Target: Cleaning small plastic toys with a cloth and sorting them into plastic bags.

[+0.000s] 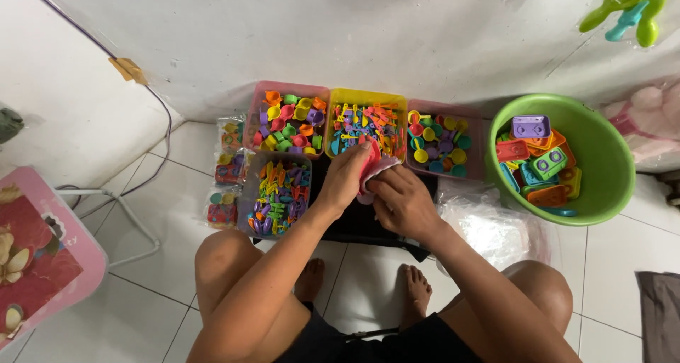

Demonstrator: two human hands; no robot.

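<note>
My left hand [345,177] & right hand [400,201] both pinch a small clear bag [377,170] w/ a red toy inside — just below the yellow tray [366,97]. Thin plastic, loose grip — contents could spill onto the floor tiles [134,306].

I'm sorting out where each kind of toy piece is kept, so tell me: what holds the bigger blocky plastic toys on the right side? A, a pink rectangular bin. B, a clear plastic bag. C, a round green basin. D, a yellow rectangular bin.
C: the bigger blocky toys, purple, orange, green and blue, lie in the round green basin right of the rectangular bins.
</note>
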